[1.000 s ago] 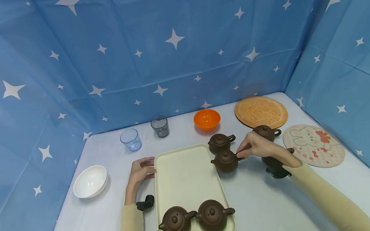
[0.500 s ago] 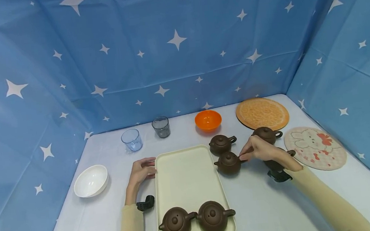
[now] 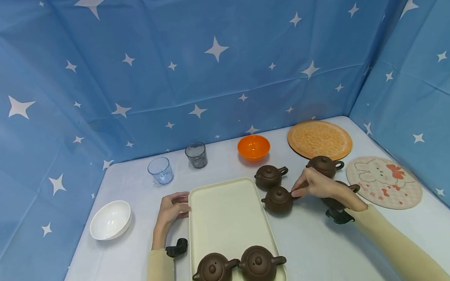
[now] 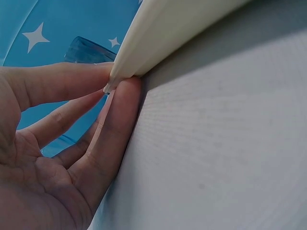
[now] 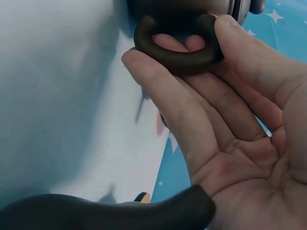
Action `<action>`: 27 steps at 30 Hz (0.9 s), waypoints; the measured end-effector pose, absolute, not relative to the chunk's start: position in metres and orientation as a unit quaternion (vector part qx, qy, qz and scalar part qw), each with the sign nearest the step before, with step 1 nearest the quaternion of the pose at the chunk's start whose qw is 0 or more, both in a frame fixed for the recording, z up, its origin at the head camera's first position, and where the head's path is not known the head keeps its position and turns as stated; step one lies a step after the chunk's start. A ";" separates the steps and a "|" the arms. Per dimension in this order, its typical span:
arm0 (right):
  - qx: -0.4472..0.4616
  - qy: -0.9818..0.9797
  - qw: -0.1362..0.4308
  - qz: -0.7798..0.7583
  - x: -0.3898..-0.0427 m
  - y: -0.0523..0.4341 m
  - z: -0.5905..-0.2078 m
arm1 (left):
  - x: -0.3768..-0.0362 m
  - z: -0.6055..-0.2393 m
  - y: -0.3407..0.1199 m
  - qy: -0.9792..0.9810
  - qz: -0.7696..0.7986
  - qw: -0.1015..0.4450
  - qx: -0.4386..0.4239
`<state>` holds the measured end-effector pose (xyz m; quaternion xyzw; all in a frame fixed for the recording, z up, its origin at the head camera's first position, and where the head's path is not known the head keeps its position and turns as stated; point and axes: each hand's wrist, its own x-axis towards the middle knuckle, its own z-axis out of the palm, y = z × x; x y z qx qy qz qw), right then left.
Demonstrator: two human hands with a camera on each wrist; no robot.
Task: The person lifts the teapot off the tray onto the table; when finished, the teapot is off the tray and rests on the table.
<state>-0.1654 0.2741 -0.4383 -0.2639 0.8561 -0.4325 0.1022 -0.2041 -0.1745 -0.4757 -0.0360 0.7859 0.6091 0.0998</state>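
Nearest the person, two brown teapots [image 3: 238, 268] stand side by side at the near end of a cream tray [image 3: 223, 212], whose middle and far end are bare. The left hand [image 3: 172, 207] rests at the tray's far left edge; in the left wrist view its thumb [image 4: 57, 81] and fingers [image 4: 112, 129] pinch the tray's rim [image 4: 158, 33] between them, holding it in place on the pale surface [image 3: 319, 248].

Just off the tray's right edge stands a third teapot [image 3: 277, 199], upright on the surface. The right hand [image 3: 313, 184] reaches in from the right and pinches its ring handle [image 5: 177, 50]: the right wrist view shows fingers threaded through the loop and the thumb [image 5: 249, 52] pressed on its outside. The pot looks to be resting on the surface, not raised, though the gap beneath it is hard to judge.

The step in hand seems to be taking hold of this teapot beside the tray. The next move calls for a firm grip on the handle and a level lift, so the lid stays on, then a short carry left over the rim onto the bare part of the tray.

Farther back stand two more teapots [image 3: 270, 176] [image 3: 323, 166], with a fourth partly hidden behind the right wrist. Beyond lie an orange bowl [image 3: 253, 147], two cups [image 3: 178, 162], a white bowl [image 3: 110, 219], and two round mats [image 3: 319, 139] [image 3: 383, 182].
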 end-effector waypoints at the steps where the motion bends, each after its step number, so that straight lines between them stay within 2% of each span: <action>1: -0.263 0.856 0.102 -0.432 -0.165 0.274 -0.438 | -0.204 -0.476 -0.175 0.786 0.609 0.100 -0.034; 13: -0.247 0.868 0.108 -0.417 -0.164 0.274 -0.438 | -0.204 -0.477 -0.175 0.781 0.615 0.098 -0.036; 20: -0.262 0.888 0.069 -0.372 -0.164 0.274 -0.435 | -0.204 -0.478 -0.175 0.780 0.617 0.098 -0.033; 27: -0.238 0.898 0.037 -0.369 -0.158 0.273 -0.420 | -0.203 -0.477 -0.174 0.780 0.617 0.099 -0.035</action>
